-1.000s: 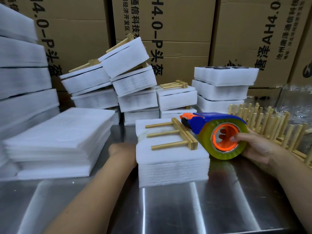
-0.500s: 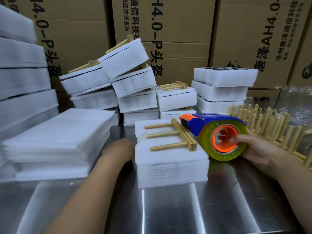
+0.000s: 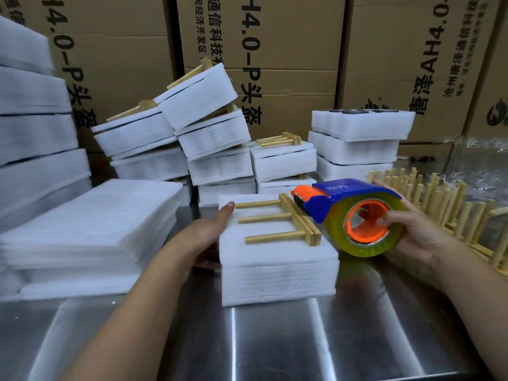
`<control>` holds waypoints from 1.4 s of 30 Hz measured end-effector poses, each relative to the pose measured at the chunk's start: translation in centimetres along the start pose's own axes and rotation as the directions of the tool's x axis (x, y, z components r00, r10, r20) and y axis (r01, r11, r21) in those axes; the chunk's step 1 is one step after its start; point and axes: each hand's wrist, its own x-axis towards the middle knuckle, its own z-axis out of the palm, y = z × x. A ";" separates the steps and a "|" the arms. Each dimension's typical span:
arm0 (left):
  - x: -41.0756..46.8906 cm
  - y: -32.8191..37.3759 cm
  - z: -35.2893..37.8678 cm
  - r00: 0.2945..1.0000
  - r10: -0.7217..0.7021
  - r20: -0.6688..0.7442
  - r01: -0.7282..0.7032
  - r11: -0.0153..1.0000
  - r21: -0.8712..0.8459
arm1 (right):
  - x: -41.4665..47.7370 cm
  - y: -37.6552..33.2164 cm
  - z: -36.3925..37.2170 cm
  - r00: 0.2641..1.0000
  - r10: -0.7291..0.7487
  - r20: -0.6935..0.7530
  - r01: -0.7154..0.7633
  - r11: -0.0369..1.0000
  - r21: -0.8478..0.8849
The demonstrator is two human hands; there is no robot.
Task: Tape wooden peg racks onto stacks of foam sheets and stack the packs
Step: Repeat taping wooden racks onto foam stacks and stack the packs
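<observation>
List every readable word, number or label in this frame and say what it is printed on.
".0-P头盔", cropped: left cardboard box.
"H4.0-P头盔", "通信科技", "经济开发区": middle cardboard box.
"AH4.0-": right cardboard box; its smaller characters are too blurred.
Embossed mark on the blue tape dispenser: too small to read.

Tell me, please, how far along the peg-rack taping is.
Done: finished packs piled behind. In hand: a peg rack lies on the front foam stack; left hand steadies it, right hand holds the tape dispenser beside the rack. Left: loose racks and foam sheets wait.
</observation>
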 end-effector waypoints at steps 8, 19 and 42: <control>1.0 -0.4 -0.5 0.996 -0.003 0.087 0.017 0.987 -0.158 | 0.0 0.4 0.2 0.999 0.040 0.006 -0.039 0.999 -0.033; 0.8 0.0 0.0 0.986 0.030 0.162 0.040 0.910 -0.414 | 0.0 0.7 -0.2 0.998 0.050 -0.028 -0.050 0.999 -0.019; 0.1 0.2 0.5 0.925 0.074 0.373 0.127 0.864 -0.487 | -0.1 0.5 0.2 0.998 0.045 -0.046 -0.046 0.998 -0.035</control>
